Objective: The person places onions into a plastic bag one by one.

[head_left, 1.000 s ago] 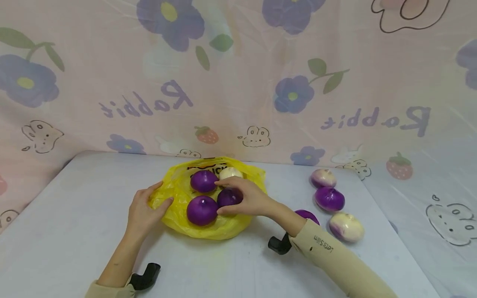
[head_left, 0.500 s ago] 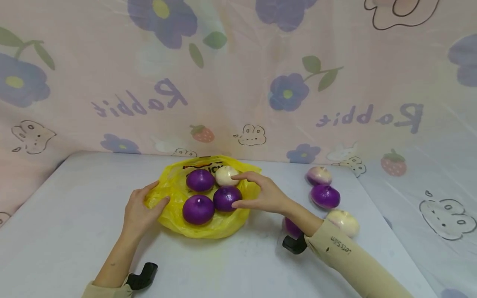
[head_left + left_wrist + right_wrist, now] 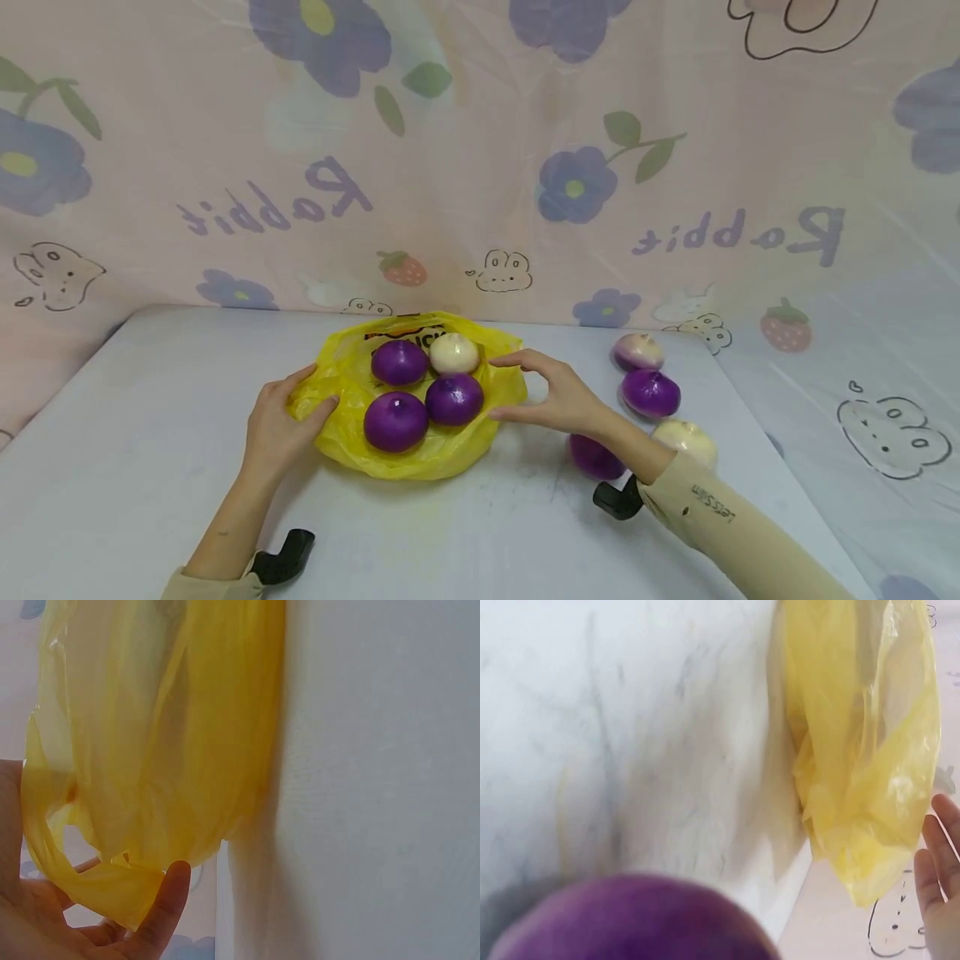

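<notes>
A yellow plastic bag (image 3: 442,467) lies spread open in the middle of the table. It holds several onions: a white onion (image 3: 453,354) at the back right, a purple onion (image 3: 399,362) at the back left, and two more purple ones in front. My left hand (image 3: 277,429) holds the bag's left edge; in the left wrist view a strip of the yellow film runs between thumb (image 3: 169,900) and fingers. Just off the bag's right side, my right hand (image 3: 558,396) has its thumb and fingers spread apart, with nothing between them.
Right of the bag are more onions: a pale one (image 3: 638,352) at the back, a purple one (image 3: 651,393) before it, a whitish one (image 3: 688,443), and a purple one (image 3: 596,457) partly behind my right forearm. A printed cloth (image 3: 450,167) hangs behind the white table (image 3: 150,400).
My right hand has let go of the front right purple onion and drawn back rightward out of the bag. That onion sits inside the bag. The left hand has kept its place on the bag.
</notes>
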Motion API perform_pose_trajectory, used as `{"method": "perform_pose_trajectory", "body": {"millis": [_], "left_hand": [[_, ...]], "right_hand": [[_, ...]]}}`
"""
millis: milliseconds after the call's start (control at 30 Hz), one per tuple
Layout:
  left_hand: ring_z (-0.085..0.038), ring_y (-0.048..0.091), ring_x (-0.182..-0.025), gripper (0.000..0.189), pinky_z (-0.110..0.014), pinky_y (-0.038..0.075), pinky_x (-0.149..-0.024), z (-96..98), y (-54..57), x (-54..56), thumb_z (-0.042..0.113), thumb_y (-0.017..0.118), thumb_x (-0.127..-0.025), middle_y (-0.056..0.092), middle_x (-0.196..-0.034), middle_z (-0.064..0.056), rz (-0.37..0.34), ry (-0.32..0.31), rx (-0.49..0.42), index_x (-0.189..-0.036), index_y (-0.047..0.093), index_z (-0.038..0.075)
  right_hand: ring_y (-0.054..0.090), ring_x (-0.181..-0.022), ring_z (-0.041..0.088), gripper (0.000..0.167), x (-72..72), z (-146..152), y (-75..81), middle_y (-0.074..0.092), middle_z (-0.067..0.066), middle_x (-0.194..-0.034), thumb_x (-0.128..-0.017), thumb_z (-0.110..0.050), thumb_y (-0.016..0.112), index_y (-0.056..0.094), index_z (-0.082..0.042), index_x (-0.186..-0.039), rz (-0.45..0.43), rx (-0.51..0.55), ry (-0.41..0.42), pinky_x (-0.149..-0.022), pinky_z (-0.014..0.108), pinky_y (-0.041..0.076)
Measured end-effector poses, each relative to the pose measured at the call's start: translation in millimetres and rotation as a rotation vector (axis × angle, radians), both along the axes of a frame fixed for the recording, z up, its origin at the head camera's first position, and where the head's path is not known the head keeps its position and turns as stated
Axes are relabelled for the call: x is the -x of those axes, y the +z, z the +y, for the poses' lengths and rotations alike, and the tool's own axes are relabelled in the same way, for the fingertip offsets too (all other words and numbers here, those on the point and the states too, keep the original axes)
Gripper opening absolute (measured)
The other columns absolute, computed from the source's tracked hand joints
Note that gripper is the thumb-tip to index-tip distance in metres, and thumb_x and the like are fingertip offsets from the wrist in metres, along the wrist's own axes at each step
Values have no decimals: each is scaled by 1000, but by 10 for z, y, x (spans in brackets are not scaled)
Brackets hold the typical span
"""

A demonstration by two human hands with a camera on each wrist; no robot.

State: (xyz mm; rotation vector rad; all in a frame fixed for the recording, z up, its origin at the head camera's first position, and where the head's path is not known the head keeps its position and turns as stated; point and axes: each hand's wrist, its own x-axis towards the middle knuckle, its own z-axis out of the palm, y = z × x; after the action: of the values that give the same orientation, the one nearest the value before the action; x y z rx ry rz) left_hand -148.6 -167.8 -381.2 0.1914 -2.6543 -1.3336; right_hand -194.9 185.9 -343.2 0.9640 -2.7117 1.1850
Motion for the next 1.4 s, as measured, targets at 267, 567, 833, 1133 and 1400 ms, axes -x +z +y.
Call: {"method": "perform_pose_trajectory", "body": {"millis": [267,567,833,1133,1400], "left_hand": [[-43,40,-118,61,-56,31,-101,-15,-24,-3,26,63,-87,41,-131,-29,-1,-13,12,-140,45,0],[-44,40,-119,61,-57,31,-102,-20,-18,-11,26,62,-87,40,-131,-29,-8,-11,9,-140,45,0],[-44,40,-119,61,-56,30,-102,-7,-27,-2,25,63,-87,41,-130,-29,-10,-4,8,-140,45,1],[-44,39,-121,61,-56,29,-104,-6,-16,-6,25,62,-88,40,-132,-29,-28,-6,21,-141,44,1],[-44,39,-121,61,-56,29,-104,-9,-17,0,25,62,-88,40,-132,-28,-34,-7,23,-141,43,1]], "right_hand": [[55,-119,23,56,-37,184,11,63,-6,-125,-75,-33,81,61,-21,-126,-9,-14,-29,-100,49,42],[54,-119,18,56,-116,414,-4,62,-8,-126,-74,-39,81,61,-27,-124,-51,-64,-93,-101,50,40],[54,-117,23,55,-160,629,-83,62,-8,-126,-74,-42,80,60,-30,-124,-45,-120,-131,-98,53,41],[56,-116,25,59,-207,789,-158,63,-7,-125,-73,-41,81,62,-20,-124,-32,-155,-146,-96,52,44],[57,-115,21,55,-260,912,-272,64,-4,-123,-76,-37,79,63,-15,-123,-27,-179,-143,-95,49,46]]}}
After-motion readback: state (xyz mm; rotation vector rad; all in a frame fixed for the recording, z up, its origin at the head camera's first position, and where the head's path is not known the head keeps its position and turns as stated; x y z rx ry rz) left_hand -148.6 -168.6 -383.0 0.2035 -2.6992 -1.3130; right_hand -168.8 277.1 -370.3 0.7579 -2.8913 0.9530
